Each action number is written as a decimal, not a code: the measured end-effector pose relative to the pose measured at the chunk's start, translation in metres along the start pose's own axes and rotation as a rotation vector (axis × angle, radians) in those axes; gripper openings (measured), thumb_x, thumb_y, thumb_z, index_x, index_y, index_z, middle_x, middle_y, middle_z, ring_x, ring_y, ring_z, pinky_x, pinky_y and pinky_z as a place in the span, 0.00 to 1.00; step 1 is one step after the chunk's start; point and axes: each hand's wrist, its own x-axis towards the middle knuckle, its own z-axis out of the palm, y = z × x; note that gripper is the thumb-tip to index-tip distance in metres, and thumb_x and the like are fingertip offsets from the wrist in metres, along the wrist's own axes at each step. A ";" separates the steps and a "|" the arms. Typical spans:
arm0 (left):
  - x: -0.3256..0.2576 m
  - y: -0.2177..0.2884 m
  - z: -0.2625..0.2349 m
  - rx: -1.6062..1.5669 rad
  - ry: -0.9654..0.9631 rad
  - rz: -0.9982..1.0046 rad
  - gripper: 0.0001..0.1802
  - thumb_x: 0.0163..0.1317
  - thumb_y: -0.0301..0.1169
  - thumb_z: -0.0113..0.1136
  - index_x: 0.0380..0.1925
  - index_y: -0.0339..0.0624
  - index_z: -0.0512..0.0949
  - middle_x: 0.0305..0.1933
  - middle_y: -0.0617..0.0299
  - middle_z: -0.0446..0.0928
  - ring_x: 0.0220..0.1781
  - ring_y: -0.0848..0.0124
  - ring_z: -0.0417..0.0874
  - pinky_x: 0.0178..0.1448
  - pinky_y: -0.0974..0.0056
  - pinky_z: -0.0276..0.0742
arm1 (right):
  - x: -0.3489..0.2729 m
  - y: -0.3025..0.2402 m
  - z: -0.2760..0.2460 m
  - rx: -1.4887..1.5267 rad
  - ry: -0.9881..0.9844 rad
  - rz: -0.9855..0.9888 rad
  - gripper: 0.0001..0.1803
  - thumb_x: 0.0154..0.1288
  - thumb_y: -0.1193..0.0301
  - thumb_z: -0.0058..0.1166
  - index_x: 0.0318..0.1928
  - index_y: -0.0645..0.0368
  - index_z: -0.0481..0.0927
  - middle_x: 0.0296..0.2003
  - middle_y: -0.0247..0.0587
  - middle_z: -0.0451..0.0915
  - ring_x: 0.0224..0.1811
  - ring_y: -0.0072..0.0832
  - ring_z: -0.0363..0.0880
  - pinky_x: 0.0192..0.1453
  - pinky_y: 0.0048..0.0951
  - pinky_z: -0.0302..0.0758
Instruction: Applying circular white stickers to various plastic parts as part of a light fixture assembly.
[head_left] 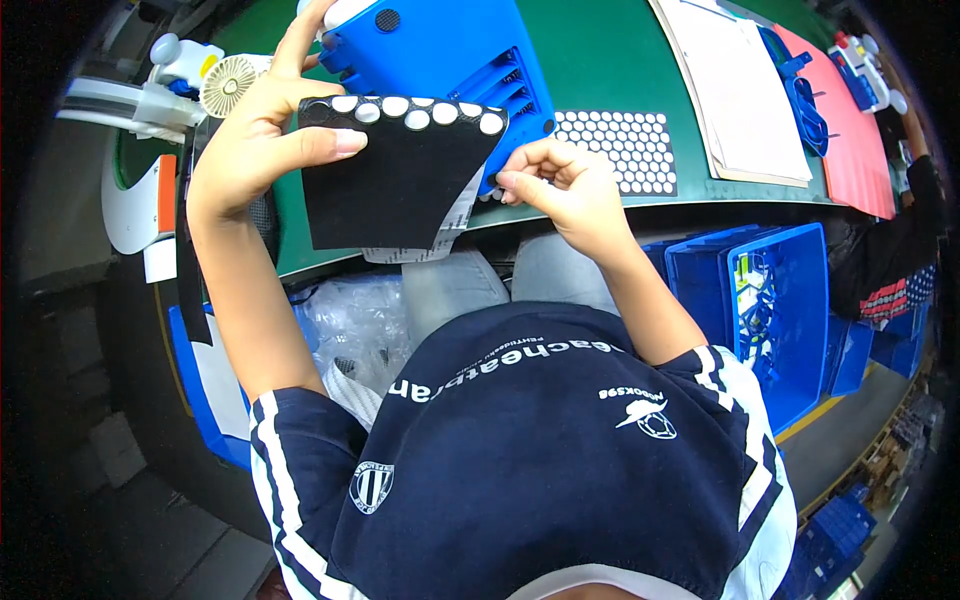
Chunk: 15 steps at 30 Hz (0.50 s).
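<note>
My left hand (pixel 270 140) is closed on a black sheet of round adhesive pads (pixel 390 190), its thumb flat on the front. Along the sheet's curled top edge runs a row of white circles, and pale printed backing shows at its lower edge. Behind the sheet, a blue plastic housing (pixel 440 50) lies tilted on the table, with slots and black round pads on its face. The left fingers reach up to its far left side. My right hand (pixel 570 190) is pinched at the housing's near corner, beside a dark spot; what its fingertips hold is hidden.
A white-dotted sheet (pixel 640 150) lies on the green table (pixel 610 60), right of the housing. Further right are papers (pixel 750 100), a blue cable (pixel 805 115) and a red folder (pixel 840 130). Small fans (pixel 230 85) stand left. Blue bins (pixel 790 300) sit below the table's right edge.
</note>
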 end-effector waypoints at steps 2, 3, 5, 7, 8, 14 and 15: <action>0.012 0.017 0.011 0.153 0.004 -0.262 0.16 0.34 0.25 0.67 0.28 0.33 0.79 0.70 0.43 0.45 0.67 0.58 0.56 0.64 0.60 0.53 | 0.000 0.000 0.001 0.005 0.005 0.005 0.07 0.56 0.73 0.58 0.31 0.65 0.78 0.25 0.34 0.79 0.27 0.14 0.75 0.33 0.14 0.70; 0.018 0.025 0.015 0.228 0.007 -0.393 0.14 0.35 0.27 0.67 0.26 0.34 0.78 0.70 0.43 0.44 0.67 0.58 0.55 0.65 0.59 0.52 | 0.000 0.000 0.001 0.002 0.006 0.006 0.07 0.56 0.73 0.58 0.31 0.65 0.78 0.25 0.34 0.78 0.27 0.14 0.75 0.33 0.14 0.70; 0.031 0.041 0.025 0.380 0.012 -0.654 0.13 0.35 0.30 0.65 0.23 0.36 0.77 0.70 0.45 0.44 0.68 0.58 0.55 0.65 0.57 0.49 | 0.001 0.000 0.002 -0.003 0.008 0.008 0.07 0.56 0.73 0.58 0.31 0.65 0.78 0.25 0.34 0.78 0.27 0.14 0.75 0.32 0.14 0.70; 0.041 0.050 0.033 0.523 0.016 -0.912 0.12 0.36 0.34 0.63 0.20 0.37 0.76 0.71 0.46 0.44 0.68 0.58 0.54 0.66 0.55 0.47 | 0.001 0.001 0.000 -0.020 0.031 0.009 0.07 0.55 0.73 0.58 0.31 0.65 0.78 0.25 0.34 0.78 0.27 0.14 0.75 0.32 0.14 0.70; 0.046 0.056 0.035 0.597 0.019 -1.041 0.12 0.37 0.36 0.62 0.18 0.38 0.76 0.71 0.47 0.44 0.69 0.58 0.54 0.67 0.55 0.46 | 0.001 0.001 0.000 -0.024 0.033 0.009 0.07 0.55 0.73 0.58 0.31 0.65 0.78 0.25 0.34 0.78 0.27 0.14 0.75 0.32 0.14 0.70; 0.064 0.074 0.042 0.849 0.004 -1.450 0.14 0.38 0.41 0.59 0.14 0.41 0.75 0.71 0.50 0.44 0.69 0.59 0.53 0.67 0.52 0.43 | 0.001 0.002 0.004 -0.031 0.029 -0.014 0.08 0.54 0.72 0.59 0.31 0.64 0.78 0.24 0.33 0.79 0.25 0.12 0.73 0.30 0.13 0.68; 0.064 0.075 0.041 0.853 -0.008 -1.453 0.14 0.38 0.41 0.59 0.14 0.41 0.75 0.71 0.51 0.43 0.69 0.59 0.53 0.67 0.52 0.43 | 0.001 0.003 0.004 -0.044 0.032 -0.016 0.08 0.54 0.72 0.59 0.31 0.64 0.78 0.24 0.32 0.78 0.24 0.11 0.71 0.29 0.13 0.67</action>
